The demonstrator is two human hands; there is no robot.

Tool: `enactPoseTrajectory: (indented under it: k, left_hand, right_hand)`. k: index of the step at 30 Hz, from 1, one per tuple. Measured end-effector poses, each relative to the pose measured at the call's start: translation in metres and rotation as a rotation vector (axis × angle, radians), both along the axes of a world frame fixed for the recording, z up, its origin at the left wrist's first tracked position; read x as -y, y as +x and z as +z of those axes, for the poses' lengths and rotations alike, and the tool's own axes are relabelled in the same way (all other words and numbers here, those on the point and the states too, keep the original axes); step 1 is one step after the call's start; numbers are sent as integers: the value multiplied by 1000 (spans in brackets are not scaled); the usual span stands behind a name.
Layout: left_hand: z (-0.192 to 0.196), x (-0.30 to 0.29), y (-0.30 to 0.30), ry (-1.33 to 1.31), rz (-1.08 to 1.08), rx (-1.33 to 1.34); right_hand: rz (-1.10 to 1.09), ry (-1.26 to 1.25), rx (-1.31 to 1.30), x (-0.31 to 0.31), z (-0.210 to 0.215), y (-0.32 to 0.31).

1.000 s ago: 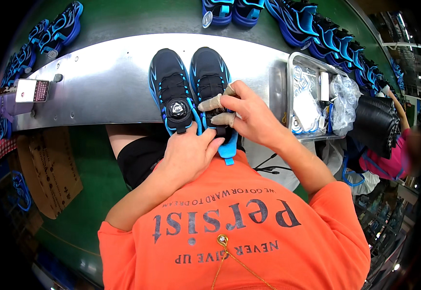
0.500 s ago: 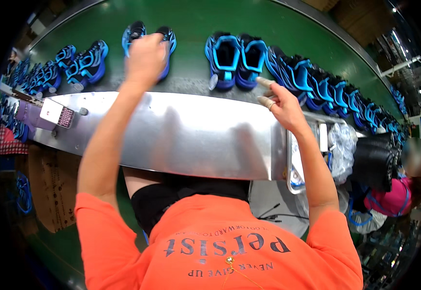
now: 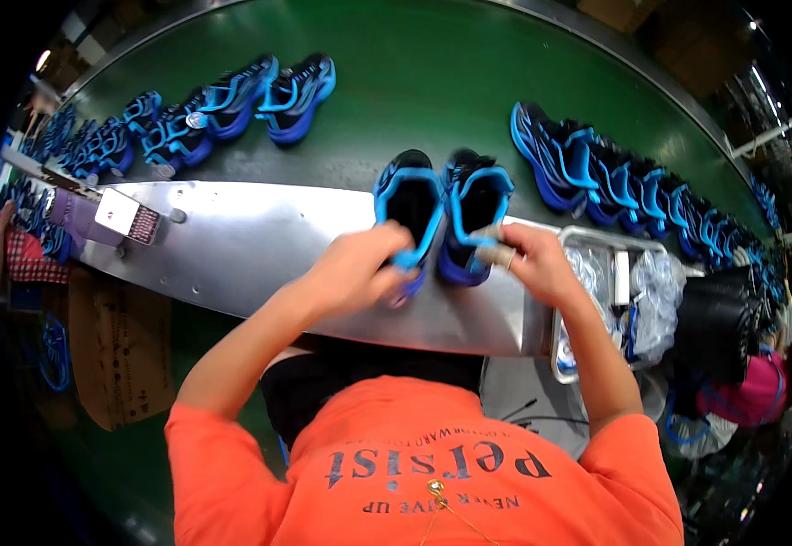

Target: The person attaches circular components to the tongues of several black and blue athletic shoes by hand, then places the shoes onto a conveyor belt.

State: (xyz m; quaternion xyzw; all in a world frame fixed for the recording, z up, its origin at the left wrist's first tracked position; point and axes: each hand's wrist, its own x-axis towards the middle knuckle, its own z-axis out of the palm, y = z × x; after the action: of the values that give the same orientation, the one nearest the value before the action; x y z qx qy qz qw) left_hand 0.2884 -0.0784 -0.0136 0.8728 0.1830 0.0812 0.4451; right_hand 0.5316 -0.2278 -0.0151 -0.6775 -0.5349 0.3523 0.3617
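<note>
A pair of black and blue sneakers stands side by side in front of me, over the far edge of the metal work plate (image 3: 259,241), heels toward me. My left hand (image 3: 359,268) is closed at the heel of the left sneaker (image 3: 410,168), at its light blue pull tab; motion blurs the fingers somewhat. At the heel of the right sneaker (image 3: 478,175), my right hand (image 3: 539,261) pinches the tab area. Pale covers wrap some right fingertips. Both shoe openings face up and look dark inside.
More sneakers line the green belt (image 3: 414,82), in a left row (image 3: 291,100) and a right row (image 3: 550,159). Right of the plate lies a metal tray (image 3: 561,355) with clear plastic bags (image 3: 658,296). A white box-shaped piece (image 3: 118,211) sits at the plate's left end.
My left hand has left the pair at the far left and come to the near pair. Both hands now grip that pair, which has moved toward me from the belt onto the plate's edge.
</note>
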Motion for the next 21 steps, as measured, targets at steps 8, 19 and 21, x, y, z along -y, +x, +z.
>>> enactPoseTrajectory:
  k: [8, 19, 21]
  left_hand:
    - [7, 101, -98, -270, -117, -61]
    - [-18, 85, -44, 318, 262, 157]
    - [-17, 90, -45, 322, 243, 146]
  right_hand:
    - [258, 26, -25, 86, 24, -63]
    - [38, 254, 303, 20, -13, -63]
    - [-40, 188, 194, 22, -13, -63]
